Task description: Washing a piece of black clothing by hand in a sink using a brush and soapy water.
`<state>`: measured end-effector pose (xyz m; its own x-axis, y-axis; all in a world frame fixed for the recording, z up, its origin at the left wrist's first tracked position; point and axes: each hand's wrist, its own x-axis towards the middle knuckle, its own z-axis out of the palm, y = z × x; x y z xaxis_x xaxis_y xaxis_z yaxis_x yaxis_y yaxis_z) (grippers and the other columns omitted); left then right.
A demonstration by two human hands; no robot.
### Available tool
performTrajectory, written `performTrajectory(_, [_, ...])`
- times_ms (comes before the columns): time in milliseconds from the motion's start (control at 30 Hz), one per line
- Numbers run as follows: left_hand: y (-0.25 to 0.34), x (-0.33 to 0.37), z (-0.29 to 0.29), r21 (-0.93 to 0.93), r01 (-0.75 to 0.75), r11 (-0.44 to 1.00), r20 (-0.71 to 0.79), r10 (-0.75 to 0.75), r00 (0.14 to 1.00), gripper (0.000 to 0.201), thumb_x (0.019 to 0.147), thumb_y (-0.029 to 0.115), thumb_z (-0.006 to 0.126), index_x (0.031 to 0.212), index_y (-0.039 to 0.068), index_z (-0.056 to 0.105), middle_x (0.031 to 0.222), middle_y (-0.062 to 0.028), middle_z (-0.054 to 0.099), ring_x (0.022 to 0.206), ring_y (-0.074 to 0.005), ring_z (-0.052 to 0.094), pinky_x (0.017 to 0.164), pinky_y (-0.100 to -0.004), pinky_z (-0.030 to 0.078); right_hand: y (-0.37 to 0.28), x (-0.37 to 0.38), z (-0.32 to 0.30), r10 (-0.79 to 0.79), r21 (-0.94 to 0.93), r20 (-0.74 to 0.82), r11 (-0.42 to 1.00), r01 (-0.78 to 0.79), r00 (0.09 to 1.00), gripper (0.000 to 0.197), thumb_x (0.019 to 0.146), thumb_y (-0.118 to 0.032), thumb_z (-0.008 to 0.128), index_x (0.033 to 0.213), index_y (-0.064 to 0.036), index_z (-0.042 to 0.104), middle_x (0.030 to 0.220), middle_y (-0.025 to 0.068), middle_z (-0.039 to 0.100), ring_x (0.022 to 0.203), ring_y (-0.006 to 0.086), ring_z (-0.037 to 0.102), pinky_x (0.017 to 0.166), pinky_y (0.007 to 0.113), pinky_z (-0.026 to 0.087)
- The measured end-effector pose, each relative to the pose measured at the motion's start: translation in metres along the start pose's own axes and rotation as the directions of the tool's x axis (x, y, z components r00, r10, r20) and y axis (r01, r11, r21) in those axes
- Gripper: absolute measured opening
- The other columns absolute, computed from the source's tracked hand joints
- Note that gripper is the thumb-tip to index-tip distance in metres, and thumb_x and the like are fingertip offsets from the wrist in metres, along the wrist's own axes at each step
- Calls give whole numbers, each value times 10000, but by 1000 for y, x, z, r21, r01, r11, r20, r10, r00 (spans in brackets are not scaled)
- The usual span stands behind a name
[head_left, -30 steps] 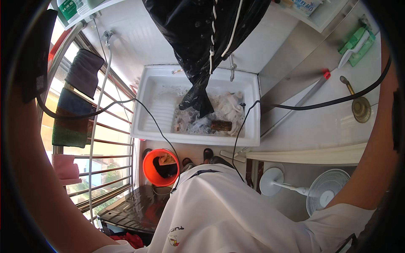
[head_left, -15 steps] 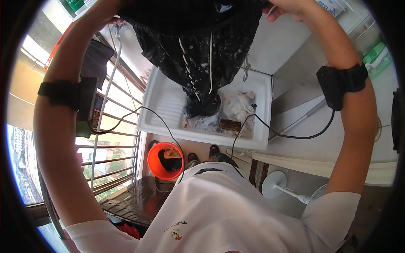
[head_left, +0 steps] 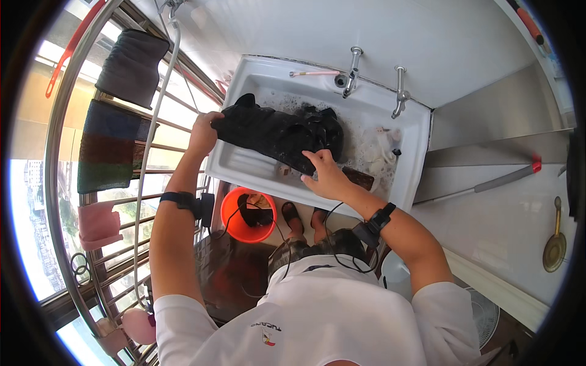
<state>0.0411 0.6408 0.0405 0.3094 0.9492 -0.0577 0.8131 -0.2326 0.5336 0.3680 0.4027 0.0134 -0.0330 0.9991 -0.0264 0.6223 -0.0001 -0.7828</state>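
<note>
The wet black drawstring pants (head_left: 262,129) lie bunched across the white sink (head_left: 418,137), over its ribbed washboard slope and into the suds. At their left end, my left hand (head_left: 206,130) is closed on the cloth near the rim. My right hand (head_left: 329,175) touches the near edge of the pants at mid-sink, its thumb and fingers spread apart. Just beside the right wrist, a brown block-shaped bar (head_left: 358,178) is partly covered by my arm. Whitish wet cloth (head_left: 383,149) sits in foam at the sink's right side. Their drawstrings are hidden now.
Two metal taps, one central (head_left: 352,73) and one right (head_left: 400,94), project over the sink's back edge. A pink-handled brush (head_left: 314,73) lies on the back ledge. An orange bucket (head_left: 268,227) with dark cloth inside stands below. Towels (head_left: 110,146) hang on the window bars at left.
The pants came down from high above the sink and now lie spread across it. Both my hands lowered; the right one moved in toward the middle and opened.
</note>
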Motion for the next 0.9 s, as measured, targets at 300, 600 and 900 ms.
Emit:
performTrajectory(300, [9,-64,162,62,-171,983,211,154,965,469,943,109,650,1405,63,585,1528,-141,509,1385,-371,501,1138,-457,451,205,-66,7,457,-510,176,800,-316,872,559,849,-231,762,1360,-83,591,1305,247,567,1145,463,607,1002,505,517])
performTrajectory(600, [9,-63,185,278,-293,915,478,133,868,426,960,372,656,1318,142,665,1254,-88,635,1230,-306,574,1070,-507,425,207,-56,13,491,-714,171,660,-236,854,831,754,-266,852,1477,-115,472,1322,199,540,1296,386,512,1044,533,456])
performTrajectory(900, [-44,-97,161,112,-366,924,165,346,924,324,937,316,654,1169,102,727,1276,-92,642,1259,-300,573,1094,-471,417,137,5,-9,210,-167,-137,958,-232,968,784,806,-236,808,1440,29,432,1264,278,550,1147,466,588,1003,506,494])
